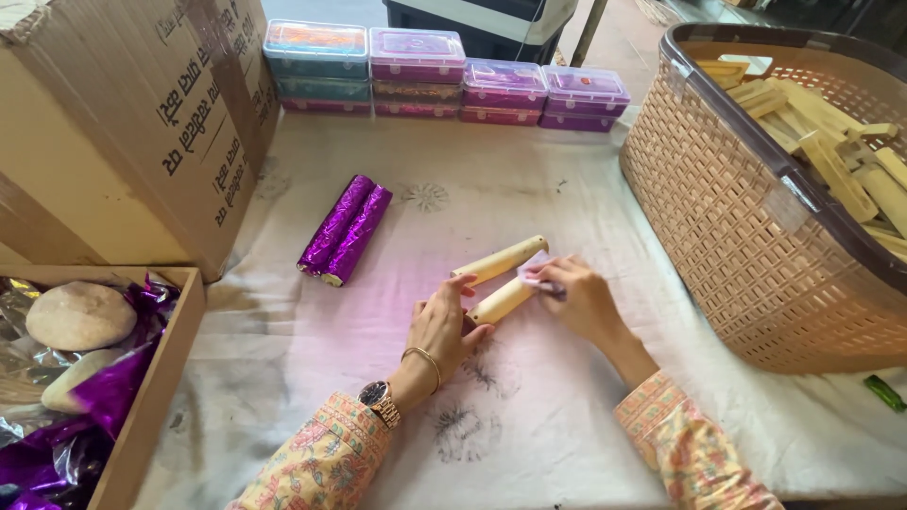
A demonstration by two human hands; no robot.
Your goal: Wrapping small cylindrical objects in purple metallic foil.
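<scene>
Two pale wooden sticks (501, 260) lie side by side on a white cloth-covered table (529, 416). My left hand (442, 326) rests on the near stick's left end, fingers curled over it. My right hand (576, 295) pinches a small white and pink piece (535, 272) against the sticks' right end. Two sticks wrapped in shiny purple foil (346, 229) lie together to the upper left of my hands.
A woven beige basket (746, 217) full of bare wooden sticks stands at the right. A large cardboard box (123, 132) stands at the left, with an open box (161, 378) holding purple foil and pale stones below it. Stacked clear plastic boxes (444, 76) line the far edge.
</scene>
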